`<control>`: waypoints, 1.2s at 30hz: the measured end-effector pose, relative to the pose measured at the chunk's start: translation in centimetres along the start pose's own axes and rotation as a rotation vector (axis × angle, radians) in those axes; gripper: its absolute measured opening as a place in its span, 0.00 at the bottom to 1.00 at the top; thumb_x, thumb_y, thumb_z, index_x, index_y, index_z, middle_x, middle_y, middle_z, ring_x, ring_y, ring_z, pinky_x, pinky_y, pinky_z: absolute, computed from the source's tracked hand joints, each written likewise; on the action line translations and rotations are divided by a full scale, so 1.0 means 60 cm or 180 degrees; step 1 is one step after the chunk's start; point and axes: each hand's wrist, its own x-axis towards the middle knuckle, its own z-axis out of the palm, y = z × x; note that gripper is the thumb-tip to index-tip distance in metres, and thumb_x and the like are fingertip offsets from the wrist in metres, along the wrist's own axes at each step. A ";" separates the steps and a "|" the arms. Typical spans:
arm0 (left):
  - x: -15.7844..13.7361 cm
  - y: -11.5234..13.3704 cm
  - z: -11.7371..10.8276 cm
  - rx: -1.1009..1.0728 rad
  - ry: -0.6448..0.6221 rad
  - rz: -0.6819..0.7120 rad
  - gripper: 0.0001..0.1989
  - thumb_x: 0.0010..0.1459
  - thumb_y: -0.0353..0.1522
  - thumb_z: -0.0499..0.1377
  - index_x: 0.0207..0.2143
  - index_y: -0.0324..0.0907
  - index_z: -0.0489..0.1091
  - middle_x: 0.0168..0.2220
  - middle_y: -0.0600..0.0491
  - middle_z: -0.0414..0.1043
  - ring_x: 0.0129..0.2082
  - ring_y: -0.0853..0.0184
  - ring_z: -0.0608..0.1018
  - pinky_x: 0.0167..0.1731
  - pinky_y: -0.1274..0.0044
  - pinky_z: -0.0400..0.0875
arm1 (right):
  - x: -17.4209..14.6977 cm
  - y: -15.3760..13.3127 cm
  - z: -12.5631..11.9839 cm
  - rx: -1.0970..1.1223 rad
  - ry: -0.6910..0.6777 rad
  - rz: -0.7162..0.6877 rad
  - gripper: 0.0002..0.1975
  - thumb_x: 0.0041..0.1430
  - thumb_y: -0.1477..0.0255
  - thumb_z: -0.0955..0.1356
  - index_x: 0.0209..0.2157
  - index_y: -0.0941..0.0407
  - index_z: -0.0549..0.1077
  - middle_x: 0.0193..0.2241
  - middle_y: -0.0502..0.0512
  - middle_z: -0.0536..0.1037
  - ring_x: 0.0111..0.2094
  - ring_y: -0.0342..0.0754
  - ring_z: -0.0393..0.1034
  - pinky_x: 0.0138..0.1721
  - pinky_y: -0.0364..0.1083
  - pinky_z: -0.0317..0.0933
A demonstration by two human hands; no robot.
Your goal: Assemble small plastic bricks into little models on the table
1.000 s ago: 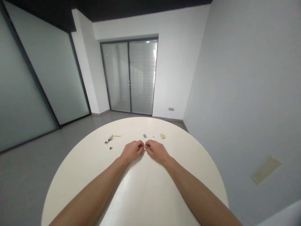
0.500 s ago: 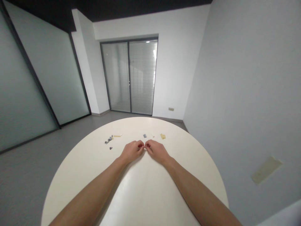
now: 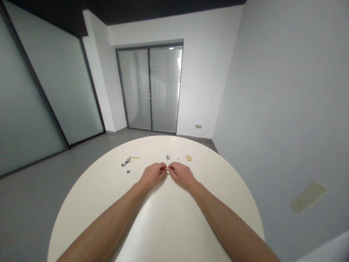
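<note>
My left hand (image 3: pixel 152 175) and my right hand (image 3: pixel 181 175) rest on the round cream table (image 3: pixel 163 225), fingertips pinched together at the middle. A tiny pale piece (image 3: pixel 167 170) is squeezed between both sets of fingertips; it is mostly hidden by the fingers. Just beyond my hands lie a small grey piece (image 3: pixel 168 157), a small white piece (image 3: pixel 177 157) and a tan piece (image 3: pixel 188 158). Further left sits a cluster of small dark grey pieces (image 3: pixel 125 163) and a pale flat strip (image 3: pixel 136 157).
The table's far edge lies just past the small pieces. A grey wall (image 3: pixel 286 109) stands close on the right. Glass partitions (image 3: pixel 40 102) and a sliding glass door (image 3: pixel 151 89) are across the grey floor (image 3: pixel 32 196).
</note>
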 end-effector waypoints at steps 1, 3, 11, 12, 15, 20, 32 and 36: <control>0.000 0.001 0.000 -0.0002 0.0004 -0.0004 0.11 0.62 0.38 0.51 0.39 0.46 0.72 0.36 0.52 0.76 0.36 0.65 0.75 0.33 0.77 0.62 | 0.000 0.000 0.000 -0.0004 0.0003 0.0000 0.06 0.66 0.68 0.64 0.39 0.54 0.70 0.36 0.52 0.76 0.38 0.45 0.69 0.39 0.43 0.58; -0.001 0.003 -0.001 -0.0010 0.0009 -0.0011 0.12 0.62 0.38 0.51 0.39 0.46 0.72 0.36 0.52 0.76 0.36 0.65 0.75 0.34 0.77 0.63 | 0.000 0.001 0.001 -0.0006 0.0005 -0.0001 0.06 0.65 0.68 0.64 0.39 0.54 0.70 0.36 0.52 0.76 0.38 0.45 0.69 0.39 0.43 0.58; -0.001 0.005 -0.004 -0.0049 0.0020 0.0029 0.10 0.62 0.37 0.52 0.39 0.46 0.72 0.37 0.52 0.77 0.38 0.65 0.76 0.35 0.77 0.64 | -0.001 0.000 0.000 0.0025 0.0001 0.0010 0.04 0.64 0.70 0.65 0.38 0.54 0.70 0.36 0.52 0.76 0.38 0.45 0.69 0.39 0.43 0.58; 0.000 0.004 -0.004 -0.0068 0.0017 0.0033 0.10 0.61 0.36 0.52 0.39 0.47 0.73 0.38 0.53 0.77 0.38 0.65 0.76 0.36 0.77 0.65 | -0.002 0.000 0.000 0.0024 0.0005 0.0015 0.04 0.63 0.71 0.65 0.38 0.54 0.70 0.36 0.52 0.76 0.38 0.45 0.69 0.39 0.43 0.58; 0.001 0.003 -0.002 -0.0129 0.0002 -0.0008 0.09 0.61 0.35 0.54 0.39 0.47 0.73 0.40 0.53 0.77 0.40 0.66 0.76 0.37 0.77 0.66 | -0.002 0.000 -0.001 0.0042 0.0008 0.0019 0.04 0.63 0.71 0.66 0.39 0.54 0.71 0.37 0.52 0.76 0.38 0.45 0.69 0.39 0.43 0.58; 0.003 0.001 0.002 -0.0136 0.0002 -0.0054 0.08 0.60 0.33 0.54 0.39 0.46 0.73 0.40 0.53 0.77 0.40 0.66 0.76 0.38 0.77 0.66 | -0.003 0.000 -0.001 0.0052 0.0032 -0.0009 0.03 0.62 0.71 0.66 0.39 0.54 0.71 0.37 0.52 0.76 0.39 0.45 0.69 0.40 0.43 0.59; 0.002 0.001 0.001 -0.0137 -0.0033 -0.0085 0.10 0.61 0.33 0.53 0.41 0.46 0.73 0.41 0.52 0.77 0.41 0.65 0.76 0.39 0.77 0.67 | -0.004 -0.001 0.000 0.0034 0.0037 -0.0002 0.06 0.61 0.74 0.65 0.40 0.53 0.71 0.39 0.52 0.76 0.39 0.45 0.70 0.41 0.43 0.60; 0.002 -0.004 0.004 -0.0164 -0.0010 -0.0006 0.10 0.62 0.34 0.53 0.41 0.47 0.73 0.41 0.53 0.77 0.40 0.66 0.77 0.39 0.77 0.67 | -0.003 -0.001 0.000 0.0007 0.0059 0.0033 0.06 0.61 0.74 0.65 0.39 0.53 0.71 0.39 0.52 0.75 0.38 0.45 0.69 0.40 0.43 0.59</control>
